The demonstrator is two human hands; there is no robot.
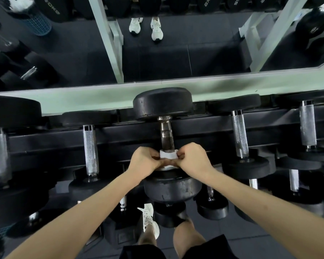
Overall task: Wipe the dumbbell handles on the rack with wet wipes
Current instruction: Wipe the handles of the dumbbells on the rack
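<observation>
A black, round-headed rubber dumbbell [162, 102] lies on the black metal rack [131, 133] at the centre of the view, its long axis running from 12 to 6 o'clock. One scuffed matt head points away toward the mirror [157, 58]. The other points back at the person. Its silver steel handle [167, 135] is a cylinder, smooth and collared at the far end and knurled further down.

A white, crumpled wet wipe [166, 153] is wrapped round the handle's near end, just above the near head. The left hand [145, 159] comes in from 7 o'clock and the right hand [192, 158] from 5 o'clock. Both have curled fingers pinching the wipe against the handle, and their fingertips meet in front of it.

At 9 and 3 o'clock, neighbouring dumbbells with knurled silver handles [90, 148] lie parallel on the same rack.
</observation>
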